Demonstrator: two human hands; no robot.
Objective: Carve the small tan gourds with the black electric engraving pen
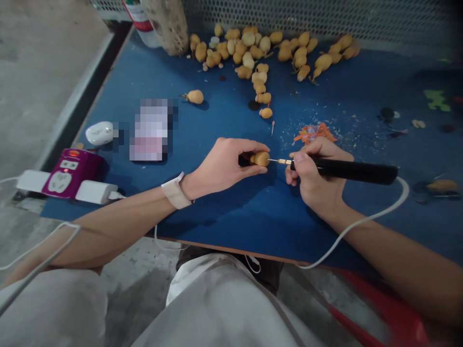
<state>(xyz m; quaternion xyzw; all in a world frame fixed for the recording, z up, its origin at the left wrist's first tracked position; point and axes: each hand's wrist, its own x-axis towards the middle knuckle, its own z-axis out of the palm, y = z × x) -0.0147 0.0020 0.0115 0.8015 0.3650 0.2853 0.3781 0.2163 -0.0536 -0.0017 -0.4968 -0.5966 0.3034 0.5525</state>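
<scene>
My left hand [231, 161] pinches a small tan gourd [261, 158] between thumb and fingers, low over the blue tabletop. In my right hand [318, 176] is a black pen-shaped rotary tool [356, 171], gripped like a pencil, with a white cord trailing from its rear end. Its thin metal bit points left and meets the rounded end of the gourd, or nearly so; whether it has entered the surface I cannot tell. Just beyond my right fingers lies a small heap of orange scraps [318, 131], with pale shavings scattered around it.
Many small gourds [249, 48] are piled along the back, by a perforated metal panel [289, 19]. One gourd [195, 97] lies apart at left. Farther left are a blurred phone [151, 130], a white earbud case [100, 133] and a purple power strip [67, 171] with plugs.
</scene>
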